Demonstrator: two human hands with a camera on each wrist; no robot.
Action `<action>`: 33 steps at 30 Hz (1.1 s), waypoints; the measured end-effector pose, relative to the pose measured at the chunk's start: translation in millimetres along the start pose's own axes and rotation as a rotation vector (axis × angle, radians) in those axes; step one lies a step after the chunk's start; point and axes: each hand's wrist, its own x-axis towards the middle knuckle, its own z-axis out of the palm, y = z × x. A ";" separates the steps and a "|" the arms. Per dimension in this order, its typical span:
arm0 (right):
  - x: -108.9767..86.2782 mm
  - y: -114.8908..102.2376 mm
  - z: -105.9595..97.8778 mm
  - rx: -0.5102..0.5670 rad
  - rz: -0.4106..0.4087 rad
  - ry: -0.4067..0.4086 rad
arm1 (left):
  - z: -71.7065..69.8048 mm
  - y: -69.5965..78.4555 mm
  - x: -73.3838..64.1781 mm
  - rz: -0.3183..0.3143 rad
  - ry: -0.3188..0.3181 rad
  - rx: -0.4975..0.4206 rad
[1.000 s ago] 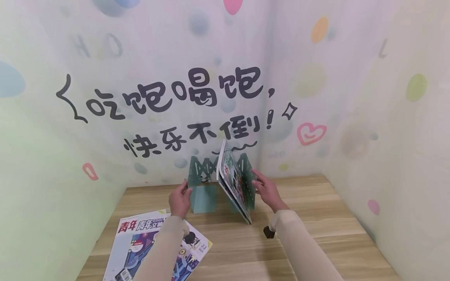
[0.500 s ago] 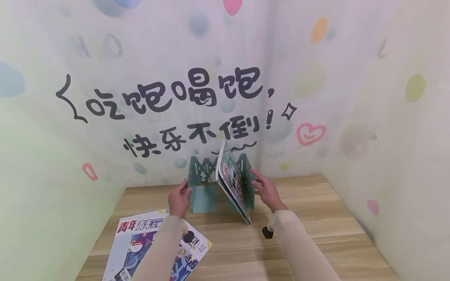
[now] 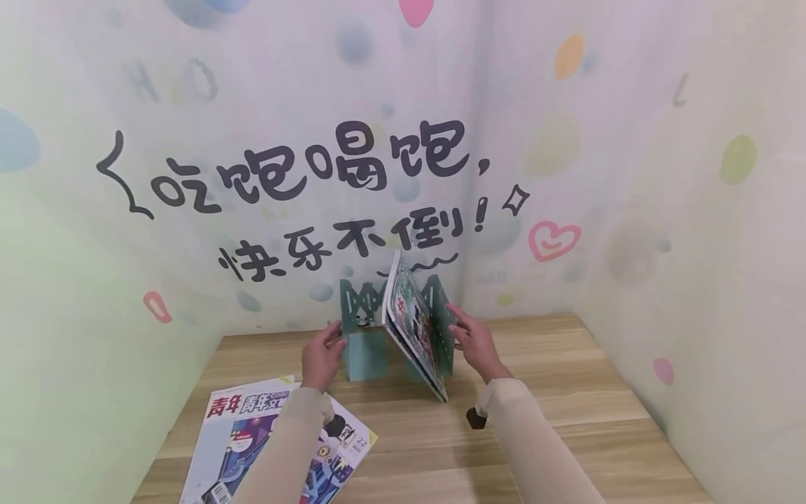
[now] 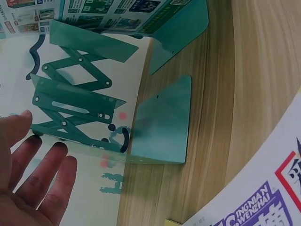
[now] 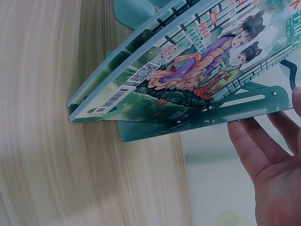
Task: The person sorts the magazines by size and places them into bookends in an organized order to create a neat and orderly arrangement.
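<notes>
A green metal expanding book stand (image 3: pixel 367 357) stands at the back of the table, its scissor-like lattice (image 4: pixel 77 70) spread between upright end panels. Inside its right part, a couple of magazines (image 3: pixel 412 325) lean at a slant toward the right panel; one green cover (image 5: pixel 188 70) shows painted figures. My left hand (image 3: pixel 321 358) is at the left end panel, its extended fingers (image 4: pixel 54 174) reaching the panel's outer side. On the opposite side, my right hand (image 3: pixel 477 344) touches the outer face of the right panel with nearly straight fingertips (image 5: pixel 240 129).
Overlapping magazines (image 3: pixel 217 441) lie flat at the front left of the wooden table (image 3: pixel 567 392), partly under my left sleeve. A printed curtain wall (image 3: pixel 352 84) rises directly behind the stand, with further curtain walls at both sides.
The head view has shifted very slightly. Both hands stay at the two end panels, and the stand and leaning magazines hold nearly the same position.
</notes>
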 end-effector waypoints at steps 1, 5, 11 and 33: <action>-0.3 -0.7 0.4 0.001 -0.003 0.000 | 0.0 -0.1 -0.3 -0.003 -0.006 0.006; -1.5 -2.5 1.2 -0.001 -0.002 0.001 | -0.4 0.2 -3.5 -0.014 -0.023 0.027; -1.9 -2.3 0.0 -0.009 -0.013 0.004 | 0.6 -3.2 -9.1 -0.018 -0.028 0.029; -1.9 5.5 1.8 -0.002 -0.050 0.011 | -15.8 -42.7 -42.1 0.002 -0.063 0.322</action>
